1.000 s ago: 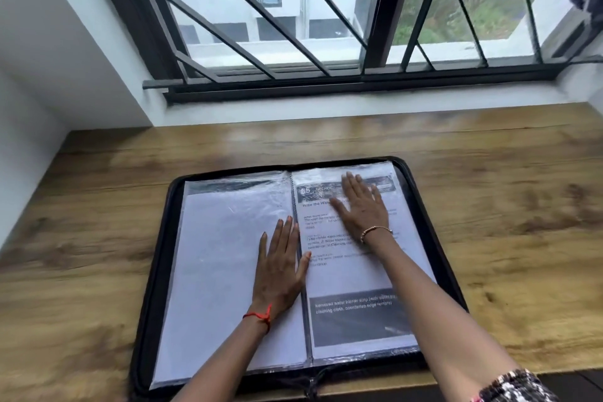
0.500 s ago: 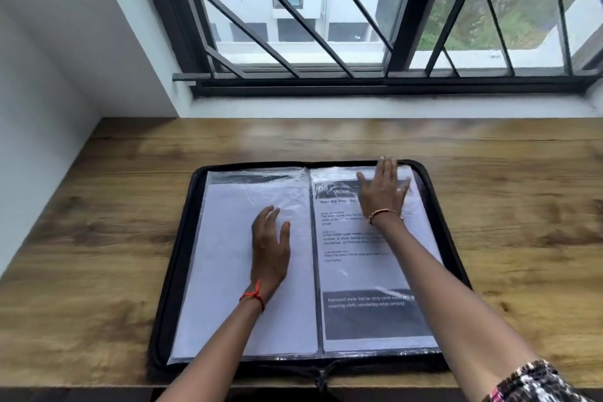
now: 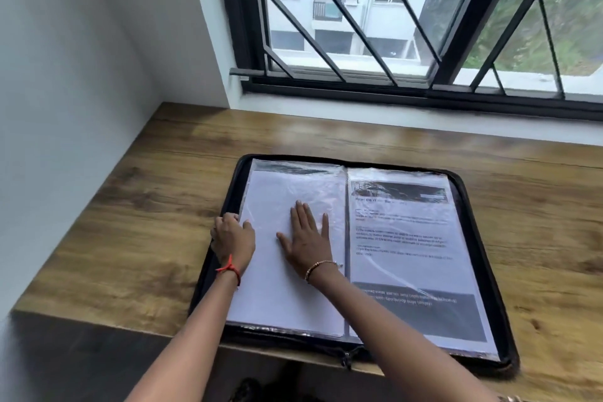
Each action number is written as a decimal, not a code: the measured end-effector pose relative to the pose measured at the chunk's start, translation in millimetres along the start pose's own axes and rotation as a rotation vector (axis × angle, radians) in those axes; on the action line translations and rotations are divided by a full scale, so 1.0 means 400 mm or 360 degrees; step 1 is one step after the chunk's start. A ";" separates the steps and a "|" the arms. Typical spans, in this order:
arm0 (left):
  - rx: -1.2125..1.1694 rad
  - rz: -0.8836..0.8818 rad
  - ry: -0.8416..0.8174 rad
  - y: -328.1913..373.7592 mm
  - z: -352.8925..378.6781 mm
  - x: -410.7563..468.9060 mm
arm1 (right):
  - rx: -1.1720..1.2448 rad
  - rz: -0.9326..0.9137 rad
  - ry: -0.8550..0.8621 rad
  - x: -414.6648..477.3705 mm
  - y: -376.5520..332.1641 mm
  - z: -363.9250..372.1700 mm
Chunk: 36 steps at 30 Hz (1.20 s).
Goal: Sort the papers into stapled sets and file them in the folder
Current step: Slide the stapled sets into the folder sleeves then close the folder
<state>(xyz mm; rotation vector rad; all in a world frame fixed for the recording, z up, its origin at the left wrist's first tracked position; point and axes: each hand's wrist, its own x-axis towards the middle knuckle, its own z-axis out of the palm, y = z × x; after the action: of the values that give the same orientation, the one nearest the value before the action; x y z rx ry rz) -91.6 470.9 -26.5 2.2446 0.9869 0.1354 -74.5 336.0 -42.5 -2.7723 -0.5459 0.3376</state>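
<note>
Head view, my notes. Black zip folder (image 3: 483, 271) lies open on the wooden table (image 3: 130, 222) below a barred window (image 3: 359, 10). Left sleeve (image 3: 284, 297) shows a blank sheet; right sleeve (image 3: 408, 238) shows a printed page, text too blurred for me to read. Left hand (image 3: 232, 238) is at the left sleeve's outer edge, fingers curled round it, thumb on top. Right hand (image 3: 308, 238) lies flat on the same sleeve, fingers spread.

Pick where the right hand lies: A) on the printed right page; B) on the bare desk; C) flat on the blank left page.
C: the right hand lies with straight fingers on the blank left page; nothing touches the printed right page.
</note>
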 end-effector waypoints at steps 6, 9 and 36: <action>-0.0162 0.0028 0.0017 -0.006 -0.029 0.016 | -0.0005 0.0030 0.0001 -0.002 0.005 0.009; -0.0087 0.0041 0.0007 -0.004 -0.040 0.010 | 0.0012 0.0024 -0.0045 -0.001 0.009 0.008; -0.0144 0.0013 -0.0068 -0.046 -0.046 0.004 | 0.0255 -0.0011 0.0024 -0.002 0.017 -0.027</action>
<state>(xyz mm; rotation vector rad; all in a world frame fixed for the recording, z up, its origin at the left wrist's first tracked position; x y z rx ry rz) -108.3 490.9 -23.9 2.1603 0.9310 0.1329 -69.8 327.2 -34.6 -2.6165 -0.5014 0.3429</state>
